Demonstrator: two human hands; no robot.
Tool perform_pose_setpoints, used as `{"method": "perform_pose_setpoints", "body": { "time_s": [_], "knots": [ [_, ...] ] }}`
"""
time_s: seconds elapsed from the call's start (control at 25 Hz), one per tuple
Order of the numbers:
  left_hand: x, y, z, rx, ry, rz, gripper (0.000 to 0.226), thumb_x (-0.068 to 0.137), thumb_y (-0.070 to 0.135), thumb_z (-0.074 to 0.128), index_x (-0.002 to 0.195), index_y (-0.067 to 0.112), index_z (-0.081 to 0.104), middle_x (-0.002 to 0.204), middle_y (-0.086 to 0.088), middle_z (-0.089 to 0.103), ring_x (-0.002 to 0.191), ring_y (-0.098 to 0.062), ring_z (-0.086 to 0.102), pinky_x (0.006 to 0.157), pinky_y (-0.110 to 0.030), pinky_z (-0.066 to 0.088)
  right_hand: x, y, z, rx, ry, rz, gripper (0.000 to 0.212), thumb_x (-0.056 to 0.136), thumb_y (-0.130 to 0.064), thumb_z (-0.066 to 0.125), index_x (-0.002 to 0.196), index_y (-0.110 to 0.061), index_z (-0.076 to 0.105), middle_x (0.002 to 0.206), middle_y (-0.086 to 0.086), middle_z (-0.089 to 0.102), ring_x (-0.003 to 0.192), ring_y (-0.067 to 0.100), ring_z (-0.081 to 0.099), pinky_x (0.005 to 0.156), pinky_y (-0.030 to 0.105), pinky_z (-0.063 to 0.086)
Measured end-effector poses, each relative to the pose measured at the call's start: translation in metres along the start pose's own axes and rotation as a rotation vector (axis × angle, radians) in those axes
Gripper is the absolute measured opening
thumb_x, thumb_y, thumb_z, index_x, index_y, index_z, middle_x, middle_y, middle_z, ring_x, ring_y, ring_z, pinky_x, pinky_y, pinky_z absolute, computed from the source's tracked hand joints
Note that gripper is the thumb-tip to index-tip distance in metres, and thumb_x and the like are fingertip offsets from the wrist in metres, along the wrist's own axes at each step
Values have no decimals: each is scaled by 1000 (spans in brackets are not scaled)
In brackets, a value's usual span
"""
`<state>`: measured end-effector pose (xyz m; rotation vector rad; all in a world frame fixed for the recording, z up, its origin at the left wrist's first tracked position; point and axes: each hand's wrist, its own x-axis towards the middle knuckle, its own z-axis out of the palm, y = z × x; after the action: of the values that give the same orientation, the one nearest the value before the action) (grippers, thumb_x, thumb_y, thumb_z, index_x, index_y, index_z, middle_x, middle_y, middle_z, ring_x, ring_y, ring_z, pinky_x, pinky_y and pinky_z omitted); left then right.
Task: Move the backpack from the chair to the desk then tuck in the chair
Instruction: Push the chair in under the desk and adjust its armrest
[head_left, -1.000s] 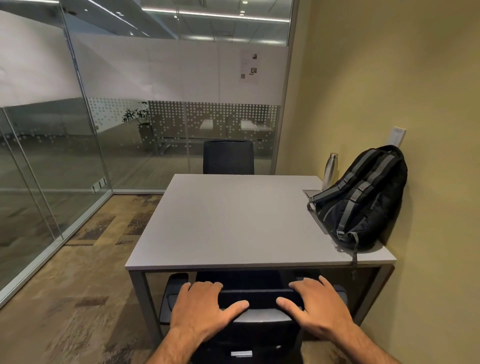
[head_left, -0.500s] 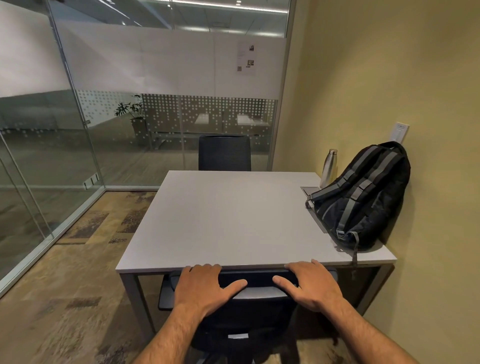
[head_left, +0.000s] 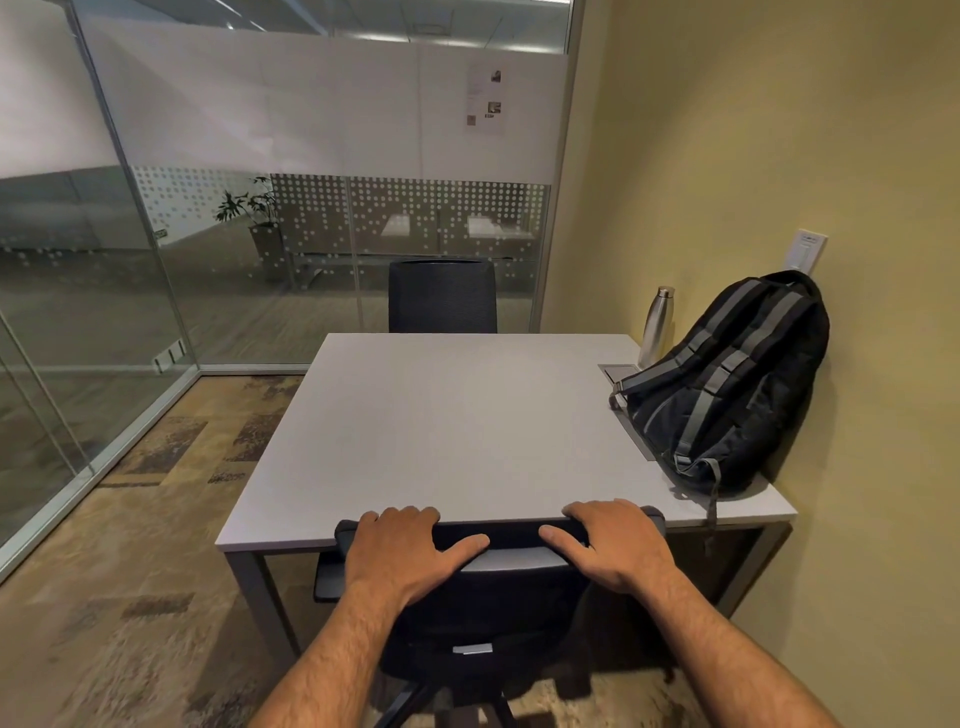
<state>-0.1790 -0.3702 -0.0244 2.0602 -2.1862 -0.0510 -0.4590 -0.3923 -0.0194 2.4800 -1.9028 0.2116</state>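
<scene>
Since the earlier pictures, the chair (head_left: 493, 587) had rolled forward until the top of its backrest met the near edge of the table (head_left: 457, 415), with the seat mostly hidden beneath the tabletop. Both hands lay over the top of the backrest: the left hand (head_left: 405, 551) with its fingers draped over the far side and thumb pointing inward, the right hand (head_left: 613, 545) placed the same way, each grip closed loosely on the chair rather than clenched. The backpack (head_left: 727, 384) was already on the table, at its right side, leaning against the wall, with a metal bottle (head_left: 657, 325) standing just behind it. That first part of the task looked done, and the tucking in seemed nearly finished. To end the step well, the push probably needed to stay even through both hands so the chair went in straight, easing off as the backrest reached the table edge. Fingers curled over the backrest risked being pinched against that edge, so lifting them clear seemed wise.
</scene>
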Motion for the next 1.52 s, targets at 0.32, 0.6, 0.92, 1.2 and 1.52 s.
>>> {"method": "perform_pose_setpoints", "body": {
  "time_s": [0.32,0.6,0.92,1.2,1.52],
  "knots": [
    [23,-7,1,-6,20,5,104,66,105,9,111,32,68,103,9,72,96,-16,64,98,-41,45,25,0,4,-19,5,-15,88,86,-88,18,127,-26,66,118,-4,75,107,17,66,98,38,49],
    [57,-18,0,-16,8,19,103,65,105,9,104,31,69,98,8,72,93,-18,64,96,-41,45,58,0,6,-16,3,6,86,86,-88,19,125,-28,67,116,-6,75,105,15,66,96,35,49],
    [74,-20,3,-30,-26,36,99,66,104,10,102,31,67,99,8,71,94,-18,63,99,-43,43,73,4,6,-4,16,22,88,82,-92,16,114,-30,70,105,-9,76,95,13,66,89,33,52],
    [72,-18,3,-39,-35,20,100,66,104,10,106,32,67,100,9,71,94,-17,63,99,-42,44,68,3,2,1,4,17,79,87,-87,22,108,-28,69,99,-9,74,88,11,64,87,30,47],
    [53,-14,-15,-188,-39,44,99,80,93,30,155,29,36,162,6,40,150,-17,33,126,-42,21,54,5,-17,326,-25,56,87,85,-85,27,150,-31,47,156,-8,50,144,13,42,123,38,27]
  ]
}}
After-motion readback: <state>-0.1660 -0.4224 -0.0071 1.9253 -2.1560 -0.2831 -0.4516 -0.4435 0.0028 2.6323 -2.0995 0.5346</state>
